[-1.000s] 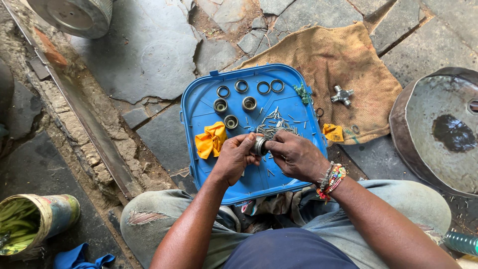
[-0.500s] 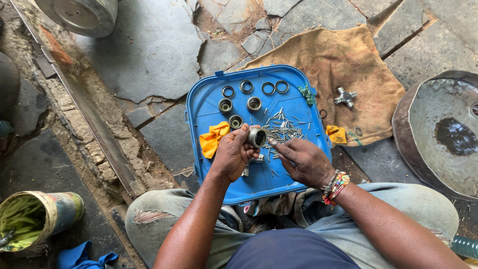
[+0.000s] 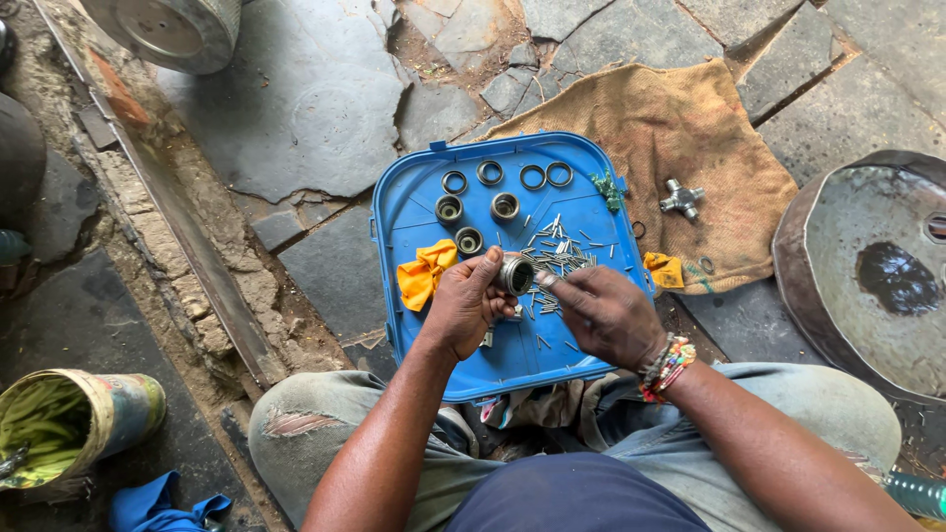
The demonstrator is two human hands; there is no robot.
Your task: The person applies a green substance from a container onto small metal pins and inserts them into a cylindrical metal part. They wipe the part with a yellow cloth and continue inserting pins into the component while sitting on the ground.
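Pinched between thumb and fingers, a small metal bearing cup (image 3: 515, 275) sits in the left hand (image 3: 466, 303), its open mouth turned toward the right hand (image 3: 601, 313). The right hand's thumb and forefinger are pressed together at the cup's rim; they seem to hold one thin needle roller, though it is too small to make out for certain.

From the head camera, both hands work above a blue plastic tray (image 3: 419, 212) resting across the person's knees. A heap of loose needle rollers (image 3: 554, 253) lies on the tray just beyond the hands. Three more cups (image 3: 471, 219) stand near the tray's far side, with four rings (image 3: 508, 176) in a row behind them. A yellow rag (image 3: 426, 272) lies just beside the left hand. Off the tray, a metal cross piece (image 3: 682, 198) rests on a burlap sack (image 3: 680, 138).

The step in hand looks like seating rollers inside the cup one by one. The next move calls for a steady cup and a fine pinch on a single roller.
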